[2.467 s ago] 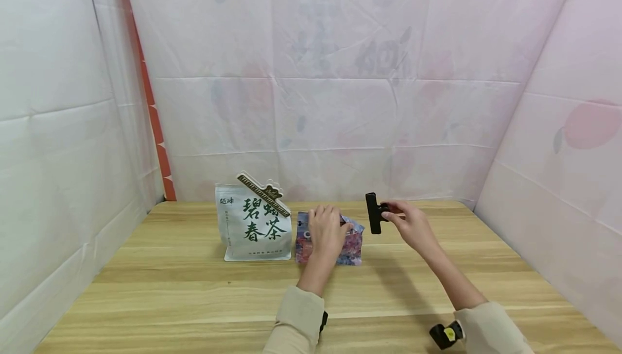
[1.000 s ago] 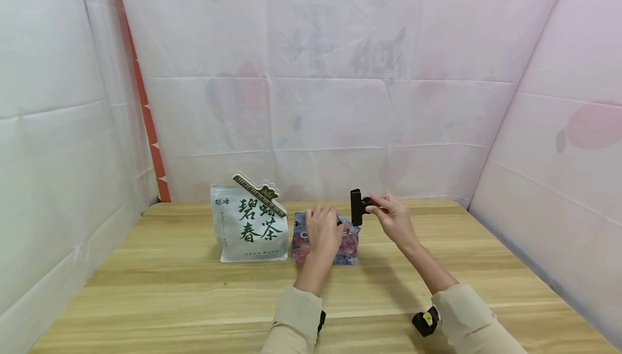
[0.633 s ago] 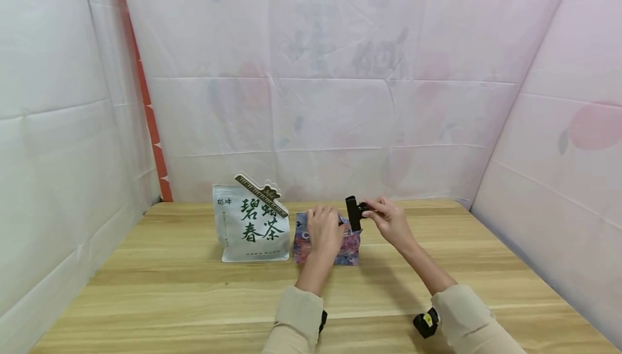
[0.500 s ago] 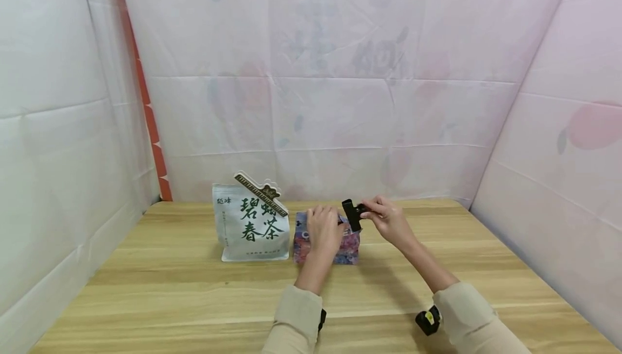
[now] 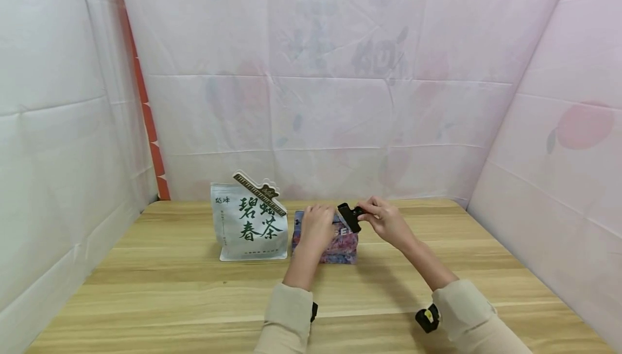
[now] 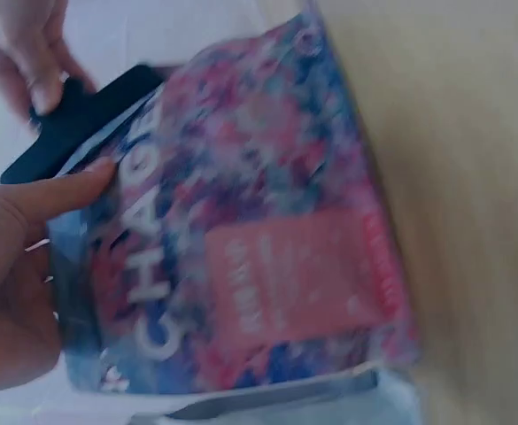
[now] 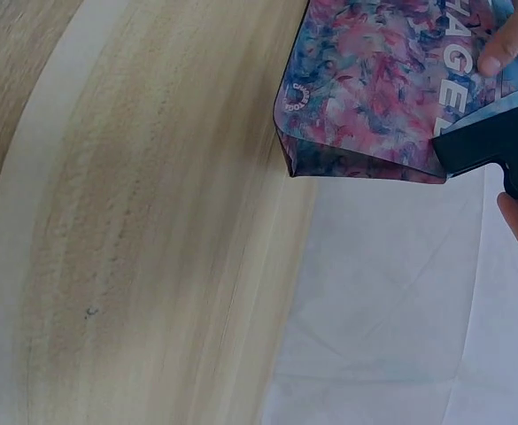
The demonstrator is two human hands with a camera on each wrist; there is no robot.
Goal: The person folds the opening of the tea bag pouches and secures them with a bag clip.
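Note:
A colourful pink-and-blue pouch (image 5: 340,249) stands on the table, its white lettering partly hidden. My left hand (image 5: 317,228) pinches its top edge; in the left wrist view the thumb (image 6: 80,188) lies on the front while other fingers are behind. Between thumb and fingers, my right hand (image 5: 386,220) holds a black bulldog clip (image 5: 350,218) by its handles. The clip (image 7: 493,140) slants across the pouch's upper right corner. Whether its jaws have closed on the pouch I cannot tell.
Left of the pouch stands a white tea bag (image 5: 250,235) with green characters, a gold-and-white clip (image 5: 261,193) slanted over its top right corner. White cloth walls (image 5: 340,100) enclose the wooden table (image 5: 194,300) at the back and sides.
The black clip in my right hand has moved left from beside the pouch onto its upper right corner, tilting as it came. My left hand has shifted slightly left along the top, uncovering more lettering.

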